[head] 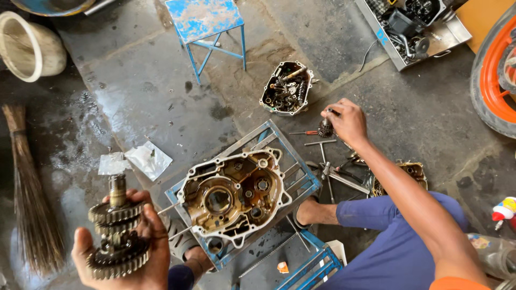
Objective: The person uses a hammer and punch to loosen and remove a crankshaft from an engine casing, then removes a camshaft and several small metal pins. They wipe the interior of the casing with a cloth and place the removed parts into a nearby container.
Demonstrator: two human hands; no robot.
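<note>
A person seated on a workshop floor holds two geared shafts (115, 228) upright in the left hand (126, 252), fingers wrapped around the stacked toothed wheels, at the lower left of the view beside an open engine case (234, 194). The right hand (346, 121) reaches out over the concrete, fingertips pinched on a small dark gear (325, 128) that sits just off the floor near a red-handled screwdriver (305, 132) and a T-handled wrench (322, 147).

The engine case rests on a blue metal frame (293, 156) between the person's knees, its oily cavities facing up.

The shafts look like solid steel: heavy for their bulk, fully rigid, and probably slick with oil, so the teeth may bite the palm while the smooth shaft ends could slip. A grip around the gear bodies, as here, seems the surest hold, with both shafts kept meshed and parallel. The small gear appears light and hard, easily pinched by its rim.

Beyond lie a cover full of loose parts (286, 88), a blue stool (207, 24), a metal tray of tools (414, 29), a straw broom (29, 193) and a pale bucket (29, 48).
</note>
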